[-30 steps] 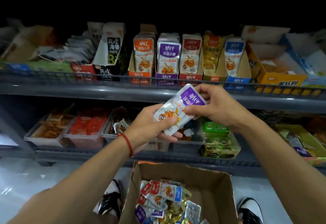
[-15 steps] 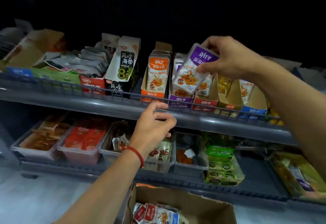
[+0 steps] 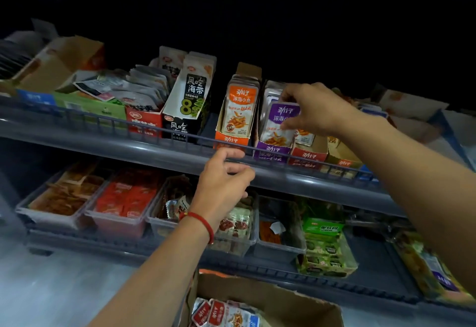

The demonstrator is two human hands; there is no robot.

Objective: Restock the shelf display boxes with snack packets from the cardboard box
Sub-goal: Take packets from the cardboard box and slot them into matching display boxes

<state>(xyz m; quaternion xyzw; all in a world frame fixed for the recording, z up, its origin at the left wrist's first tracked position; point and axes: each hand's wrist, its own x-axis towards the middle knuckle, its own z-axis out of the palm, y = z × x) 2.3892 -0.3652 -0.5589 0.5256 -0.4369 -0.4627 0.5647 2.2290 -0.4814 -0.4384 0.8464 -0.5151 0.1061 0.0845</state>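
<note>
Cardboard box [image 3: 278, 301]: nearest, below the shelf rail [image 3: 154, 133], loose snack packets [image 3: 221, 313] inside. Left hand [image 3: 224, 185]: just before the rail, fingers loosely curled, holding nothing. Right hand [image 3: 311, 110]: beyond the rail, pinching a purple packet [image 3: 278, 128] standing in the purple display box [image 3: 270, 150].

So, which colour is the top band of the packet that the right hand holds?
Purple, with white characters, on the packet held by the right hand; the head view shows it.
</note>
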